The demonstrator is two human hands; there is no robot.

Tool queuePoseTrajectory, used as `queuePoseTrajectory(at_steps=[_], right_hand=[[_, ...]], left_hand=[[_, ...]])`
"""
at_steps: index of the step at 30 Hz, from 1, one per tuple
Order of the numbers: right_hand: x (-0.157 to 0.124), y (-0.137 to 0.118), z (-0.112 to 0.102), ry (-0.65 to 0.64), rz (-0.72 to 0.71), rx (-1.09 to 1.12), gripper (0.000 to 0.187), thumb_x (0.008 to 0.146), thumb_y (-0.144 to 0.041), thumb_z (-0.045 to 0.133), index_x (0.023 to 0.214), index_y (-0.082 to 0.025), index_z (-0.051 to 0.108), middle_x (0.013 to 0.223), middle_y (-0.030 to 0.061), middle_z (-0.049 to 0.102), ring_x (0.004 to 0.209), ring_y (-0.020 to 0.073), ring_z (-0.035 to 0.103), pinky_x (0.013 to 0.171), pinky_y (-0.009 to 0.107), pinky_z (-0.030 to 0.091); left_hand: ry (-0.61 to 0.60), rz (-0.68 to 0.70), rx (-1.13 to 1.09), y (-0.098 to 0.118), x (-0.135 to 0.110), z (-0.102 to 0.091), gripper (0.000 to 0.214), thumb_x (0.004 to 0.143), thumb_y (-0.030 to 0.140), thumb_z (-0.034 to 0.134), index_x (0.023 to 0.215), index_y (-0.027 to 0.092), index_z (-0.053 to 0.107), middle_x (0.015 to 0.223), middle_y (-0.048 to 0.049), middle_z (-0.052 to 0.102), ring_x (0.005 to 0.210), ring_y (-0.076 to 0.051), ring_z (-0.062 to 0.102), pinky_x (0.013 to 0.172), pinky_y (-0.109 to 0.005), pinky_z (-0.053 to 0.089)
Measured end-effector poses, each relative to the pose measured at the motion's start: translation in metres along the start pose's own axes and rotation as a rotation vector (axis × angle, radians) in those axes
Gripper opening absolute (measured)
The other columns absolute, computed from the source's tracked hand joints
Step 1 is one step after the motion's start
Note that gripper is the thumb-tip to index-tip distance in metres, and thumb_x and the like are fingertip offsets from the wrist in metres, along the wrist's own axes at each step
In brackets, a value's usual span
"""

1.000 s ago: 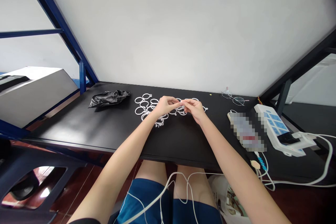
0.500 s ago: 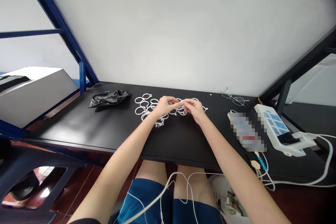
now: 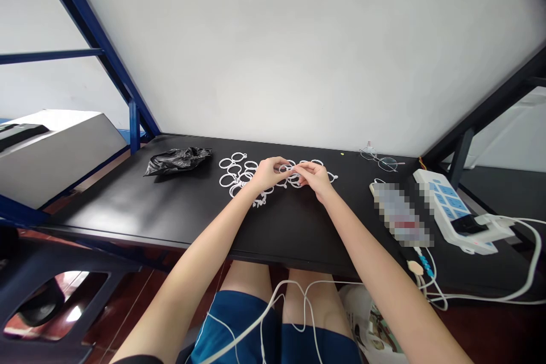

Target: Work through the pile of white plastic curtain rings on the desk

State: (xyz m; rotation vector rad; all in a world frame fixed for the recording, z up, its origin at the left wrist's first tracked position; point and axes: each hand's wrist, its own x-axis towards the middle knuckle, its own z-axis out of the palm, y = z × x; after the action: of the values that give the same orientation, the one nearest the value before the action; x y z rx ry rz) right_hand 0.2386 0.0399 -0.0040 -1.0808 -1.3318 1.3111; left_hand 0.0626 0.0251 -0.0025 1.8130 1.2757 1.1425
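Observation:
My left hand (image 3: 271, 173) and my right hand (image 3: 315, 176) meet over the black table (image 3: 187, 205). Both are closed, thumb and fingers pinched together, at a white curtain ring (image 3: 282, 166) showing between them. Its far side is partly hidden by the fingers. Under and around the hands lie several more white rings (image 3: 234, 183), each with a small eyelet, some overlapping. A little cluster of small white pieces (image 3: 259, 202) sits at the near edge of the rings, beside my left wrist.
A crumpled black plastic bag (image 3: 179, 160) lies to the left. On the right are eyeglasses (image 3: 387, 164), a phone (image 3: 401, 216) and a white power strip (image 3: 452, 210) with cables. White cords (image 3: 273, 301) cross my lap. A wall stands behind the table.
The fingertips have shifted slightly apart, and a ring now shows more plainly between the hands. The rings on the table look unmoved.

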Motion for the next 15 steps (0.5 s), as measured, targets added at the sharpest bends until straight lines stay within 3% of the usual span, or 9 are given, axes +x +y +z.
queuePoseTrajectory(at_steps=[8,15], right_hand=[[-0.001,-0.003,-0.001,0.085,0.05,-0.036,0.026,0.063,-0.038,0.081,0.075,-0.018,0.07,0.077,0.0053,0.072,0.049,0.0085,0.056,0.044,0.022,0.05],[0.001,-0.001,-0.002,0.106,0.058,-0.032,0.022,0.067,-0.034,0.078,0.077,-0.017,0.069,0.078,0.005,0.072,0.047,0.0069,0.056,0.045,0.019,0.051]], left_hand=[[-0.057,0.013,0.171,-0.01,0.001,-0.002,0.028,0.071,0.028,0.067,0.099,0.021,0.068,0.106,-0.0054,0.068,0.1,-0.023,0.062,0.088,-0.035,0.051],[-0.156,-0.018,0.376,-0.01,0.001,-0.014,0.046,0.066,0.009,0.058,0.11,0.02,0.065,0.116,-0.0071,0.064,0.109,-0.024,0.057,0.098,-0.039,0.046]])
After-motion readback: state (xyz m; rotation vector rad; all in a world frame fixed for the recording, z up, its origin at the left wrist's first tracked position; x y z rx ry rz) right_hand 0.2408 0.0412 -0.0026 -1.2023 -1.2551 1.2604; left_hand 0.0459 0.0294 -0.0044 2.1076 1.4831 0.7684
